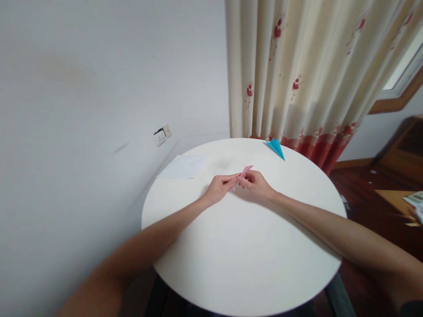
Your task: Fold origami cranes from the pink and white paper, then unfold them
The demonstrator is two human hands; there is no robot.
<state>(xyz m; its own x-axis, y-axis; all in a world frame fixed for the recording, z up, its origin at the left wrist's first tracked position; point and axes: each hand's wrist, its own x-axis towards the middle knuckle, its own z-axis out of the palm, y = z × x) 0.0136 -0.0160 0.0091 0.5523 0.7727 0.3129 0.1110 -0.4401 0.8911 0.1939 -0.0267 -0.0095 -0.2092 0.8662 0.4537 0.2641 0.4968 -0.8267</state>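
Observation:
A narrow folded pink paper is pinched between both of my hands above the middle of a round white table. My left hand grips its lower end with closed fingers. My right hand holds it from the right side, fingertips meeting the left hand's. The paper's pointed tip sticks up and away from me. A folded blue paper plane lies at the table's far edge, apart from both hands.
A white sheet of paper lies at the table's far left edge by the wall. A wall socket sits above it. A floral curtain hangs behind the table. Dark wooden floor and furniture are to the right.

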